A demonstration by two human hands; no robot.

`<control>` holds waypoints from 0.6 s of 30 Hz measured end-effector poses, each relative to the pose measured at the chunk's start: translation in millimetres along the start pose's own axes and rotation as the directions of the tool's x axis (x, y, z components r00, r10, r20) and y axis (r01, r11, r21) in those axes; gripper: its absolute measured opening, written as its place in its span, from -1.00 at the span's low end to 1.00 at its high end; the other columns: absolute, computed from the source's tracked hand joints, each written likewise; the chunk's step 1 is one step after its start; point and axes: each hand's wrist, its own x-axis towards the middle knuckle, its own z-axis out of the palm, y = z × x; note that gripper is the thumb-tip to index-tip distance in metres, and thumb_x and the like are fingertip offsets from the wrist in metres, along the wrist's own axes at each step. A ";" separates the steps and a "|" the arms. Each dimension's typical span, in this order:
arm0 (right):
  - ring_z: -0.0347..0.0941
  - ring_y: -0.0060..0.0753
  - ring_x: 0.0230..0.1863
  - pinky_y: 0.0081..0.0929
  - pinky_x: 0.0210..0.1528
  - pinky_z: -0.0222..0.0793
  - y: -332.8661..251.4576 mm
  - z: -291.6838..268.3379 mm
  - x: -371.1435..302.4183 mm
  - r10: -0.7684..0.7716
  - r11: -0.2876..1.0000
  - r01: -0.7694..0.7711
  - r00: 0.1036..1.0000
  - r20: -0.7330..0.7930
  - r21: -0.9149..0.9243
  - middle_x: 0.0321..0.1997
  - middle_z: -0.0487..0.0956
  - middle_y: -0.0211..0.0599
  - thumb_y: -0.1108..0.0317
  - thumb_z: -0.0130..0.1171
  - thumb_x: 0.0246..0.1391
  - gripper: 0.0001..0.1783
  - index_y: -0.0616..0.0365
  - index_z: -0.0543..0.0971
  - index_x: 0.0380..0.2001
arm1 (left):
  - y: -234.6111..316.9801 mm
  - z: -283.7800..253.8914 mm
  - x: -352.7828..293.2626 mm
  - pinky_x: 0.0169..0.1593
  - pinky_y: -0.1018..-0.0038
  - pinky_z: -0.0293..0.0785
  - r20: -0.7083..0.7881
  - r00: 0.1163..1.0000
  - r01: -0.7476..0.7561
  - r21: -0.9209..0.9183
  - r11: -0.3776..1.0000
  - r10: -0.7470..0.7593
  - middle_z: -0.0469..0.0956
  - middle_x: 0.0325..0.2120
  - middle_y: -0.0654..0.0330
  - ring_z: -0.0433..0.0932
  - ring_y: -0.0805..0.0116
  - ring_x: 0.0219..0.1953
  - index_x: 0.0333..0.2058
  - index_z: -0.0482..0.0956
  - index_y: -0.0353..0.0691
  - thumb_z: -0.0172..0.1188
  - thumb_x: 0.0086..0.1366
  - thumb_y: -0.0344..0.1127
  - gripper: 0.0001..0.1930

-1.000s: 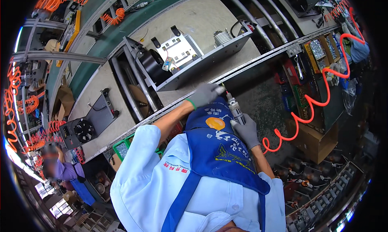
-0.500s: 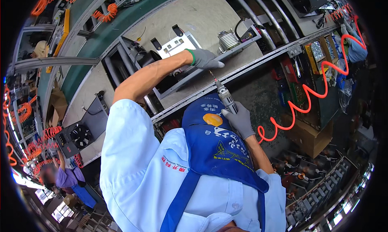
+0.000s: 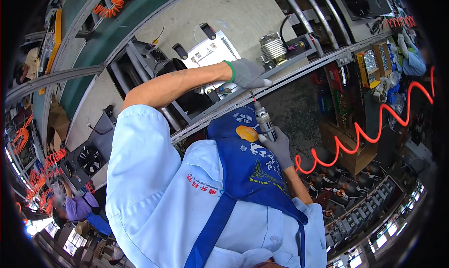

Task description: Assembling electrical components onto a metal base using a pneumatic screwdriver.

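My right hand [image 3: 279, 149], in a grey glove, is wrapped round a metal air screwdriver [image 3: 265, 122] with a red coiled hose. Its thin bit points up at the near edge of a grey metal chassis [image 3: 224, 101]. Over that edge lies my left hand [image 3: 249, 74], gloved in grey with a green cuff, palm down and fingers close together. Whatever its fingers hold is hidden beneath the hand, close to the bit's tip. Inside the chassis are a white board [image 3: 215, 48], a ribbed silver coil-like part [image 3: 272, 47] and a dark cylinder.
The chassis sits on a pale board [image 3: 238, 11] over metal rollers [image 3: 306, 15]. The red coiled hose [image 3: 360, 149] stretches off to the right. Parts bins [image 3: 369, 67] stand at the right, with a cardboard box [image 3: 355, 151] below. A fan unit [image 3: 89, 159] and another person [image 3: 79, 207] are at the left.
The view has shifted slightly. My left hand has moved a little right along the chassis edge, and the screwdriver's bit tip now lies right by its underside.
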 end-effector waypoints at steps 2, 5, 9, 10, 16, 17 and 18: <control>0.52 -0.59 -0.38 -0.51 -0.28 0.44 -0.1 5.6 1.2 0.025 1.000 -0.025 1.000 -0.011 0.013 -0.42 0.63 -0.29 0.20 0.37 -0.02 -0.61 0.27 0.58 -0.22 | -0.6 -1.1 0.8 0.01 0.05 0.44 0.040 0.999 0.006 0.009 1.000 -0.006 0.57 -0.26 -0.29 0.55 -0.27 -0.12 -0.07 0.50 -0.42 -0.31 0.34 0.44 -0.13; 0.51 -0.58 -0.40 -0.51 -0.30 0.43 0.5 10.1 1.0 0.013 0.998 -0.016 0.998 -0.058 -0.057 -0.43 0.62 -0.28 0.20 0.37 -0.02 -0.61 0.28 0.57 -0.22 | -0.3 -1.7 -1.0 -0.03 0.03 0.44 0.023 1.000 0.016 -0.021 1.000 -0.016 0.57 -0.24 -0.29 0.56 -0.26 -0.13 -0.16 0.51 -0.50 -0.32 0.33 0.45 -0.09; 0.49 -0.60 -0.42 -0.51 -0.33 0.41 2.6 11.5 0.5 0.014 0.994 -0.021 0.998 -0.066 -0.106 -0.44 0.61 -0.28 0.20 0.36 -0.02 -0.62 0.26 0.56 -0.24 | -1.4 -8.7 1.7 -0.01 0.03 0.44 0.057 0.998 0.021 -0.022 1.000 -0.019 0.57 -0.25 -0.30 0.56 -0.26 -0.13 -0.14 0.52 -0.52 -0.33 0.32 0.47 -0.06; 0.48 -0.60 -0.42 -0.51 -0.33 0.40 3.8 10.9 0.1 0.019 0.996 -0.024 0.998 -0.060 -0.085 -0.45 0.61 -0.29 0.21 0.36 -0.01 -0.63 0.26 0.56 -0.24 | -2.2 -11.6 4.4 0.00 0.04 0.44 0.118 0.993 0.007 -0.063 0.998 0.001 0.58 -0.24 -0.30 0.56 -0.25 -0.12 -0.16 0.54 -0.51 -0.34 0.31 0.49 -0.04; 0.44 -0.66 -0.43 -0.56 -0.34 0.37 10.5 9.7 2.4 0.085 0.996 -0.085 0.996 -0.017 0.030 -0.46 0.58 -0.42 0.27 0.36 0.00 -0.68 0.23 0.55 -0.24 | -9.0 -20.0 12.0 0.13 0.04 0.37 0.173 0.985 0.011 -0.153 0.988 0.016 0.57 -0.14 -0.29 0.52 -0.20 0.01 -0.21 0.63 -0.48 -0.39 0.25 0.57 0.04; 0.43 -0.67 -0.43 -0.57 -0.34 0.37 11.2 10.3 1.1 0.122 0.991 -0.120 0.992 -0.022 0.066 -0.46 0.57 -0.43 0.29 0.36 0.00 -0.68 0.23 0.55 -0.23 | -9.6 -19.5 11.4 0.13 0.04 0.37 0.171 0.985 0.015 -0.164 0.986 0.014 0.57 -0.14 -0.29 0.52 -0.20 0.01 -0.21 0.63 -0.48 -0.39 0.25 0.57 0.04; 0.44 -0.68 -0.43 -0.58 -0.33 0.37 11.6 11.2 1.6 0.129 0.991 -0.128 0.991 -0.023 0.050 -0.45 0.58 -0.43 0.32 0.36 0.01 -0.69 0.23 0.55 -0.22 | -10.1 -19.6 11.2 0.15 0.07 0.35 0.193 0.981 0.035 -0.180 0.983 0.000 0.53 -0.08 -0.32 0.49 -0.21 0.05 -0.07 0.49 -0.54 -0.35 0.26 0.55 0.03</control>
